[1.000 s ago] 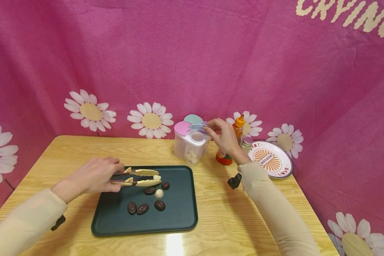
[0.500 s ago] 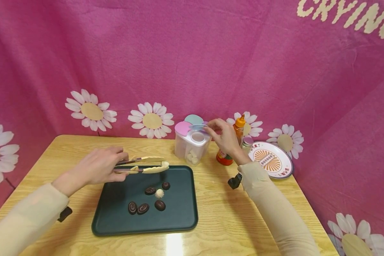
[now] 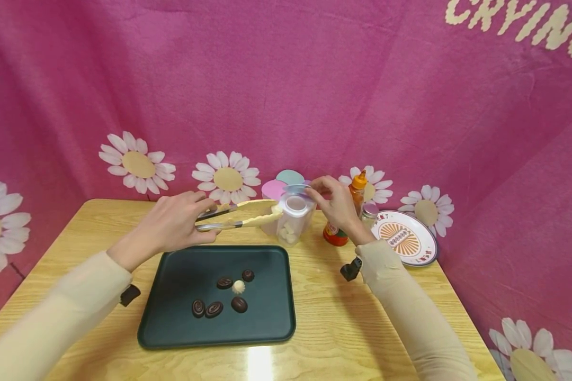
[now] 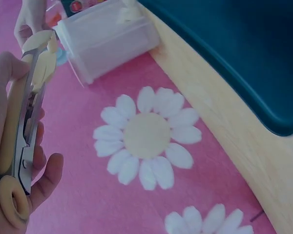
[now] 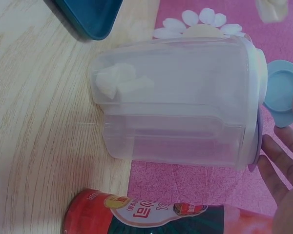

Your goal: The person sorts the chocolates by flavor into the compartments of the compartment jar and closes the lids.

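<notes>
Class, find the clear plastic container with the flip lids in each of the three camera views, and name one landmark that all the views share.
Head view: container at centre, behind the tray, at the tips of the tongs.
Left wrist view: container at top left, lying slanted, beside the tongs' tips.
Right wrist view: container fills the middle, white pieces inside.
Shared landmark: the dark green tray.

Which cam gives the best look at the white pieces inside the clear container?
Right wrist: the white pieces fill the frame close up through the clear container wall. Head view shows them small near its bottom. Left wrist catches only a pale blur at the frame's top edge.
</notes>
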### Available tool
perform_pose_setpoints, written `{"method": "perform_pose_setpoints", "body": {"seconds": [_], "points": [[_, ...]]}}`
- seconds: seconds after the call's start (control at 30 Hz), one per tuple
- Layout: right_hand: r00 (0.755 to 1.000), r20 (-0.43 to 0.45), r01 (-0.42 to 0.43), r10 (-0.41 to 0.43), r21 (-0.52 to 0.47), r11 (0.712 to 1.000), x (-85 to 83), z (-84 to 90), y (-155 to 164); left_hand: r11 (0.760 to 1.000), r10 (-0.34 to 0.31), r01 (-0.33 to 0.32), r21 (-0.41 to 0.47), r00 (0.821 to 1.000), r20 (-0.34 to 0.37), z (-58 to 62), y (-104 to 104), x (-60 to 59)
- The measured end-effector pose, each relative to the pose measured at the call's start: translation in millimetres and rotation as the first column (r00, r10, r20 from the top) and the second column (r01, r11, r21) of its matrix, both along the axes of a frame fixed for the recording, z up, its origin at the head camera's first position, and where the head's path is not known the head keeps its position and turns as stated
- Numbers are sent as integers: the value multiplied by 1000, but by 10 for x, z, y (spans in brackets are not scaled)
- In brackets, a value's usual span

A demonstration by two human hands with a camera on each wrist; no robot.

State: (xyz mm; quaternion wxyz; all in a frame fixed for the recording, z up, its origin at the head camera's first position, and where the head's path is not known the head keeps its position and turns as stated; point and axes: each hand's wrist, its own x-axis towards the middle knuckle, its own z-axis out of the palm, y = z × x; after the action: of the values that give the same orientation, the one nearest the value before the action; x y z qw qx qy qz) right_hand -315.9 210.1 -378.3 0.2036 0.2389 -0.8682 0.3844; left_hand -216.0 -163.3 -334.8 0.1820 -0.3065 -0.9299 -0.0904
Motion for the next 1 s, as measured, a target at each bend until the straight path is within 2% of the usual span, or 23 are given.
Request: {"method": "perform_pose_setpoints", "body": {"seconds": [0.13,0.3,0.5,0.8,1.0], "points": [[1000,8,6,-6,-3,1000,3,4,10,1000,-8,8,13,1000,-2,18,144,-112],[1000,19,2,-1,-15,1000,2,0,22,1000,-11,11,22,1000,-2,-27,297,-242],[1000,9,-3,3,-9,1000,-12,-4,15,999,-3,3,35,1000,-3,-68,396,-334],[1000,13,9,-9,-6,1000,-20,7,5,1000,2,-1,28,1000,-11,-89,447,-370],[1000,25,6,-6,-10,1000,-16,7,2,999,23,-24,24,1000,19,-84,412,-320]]}}
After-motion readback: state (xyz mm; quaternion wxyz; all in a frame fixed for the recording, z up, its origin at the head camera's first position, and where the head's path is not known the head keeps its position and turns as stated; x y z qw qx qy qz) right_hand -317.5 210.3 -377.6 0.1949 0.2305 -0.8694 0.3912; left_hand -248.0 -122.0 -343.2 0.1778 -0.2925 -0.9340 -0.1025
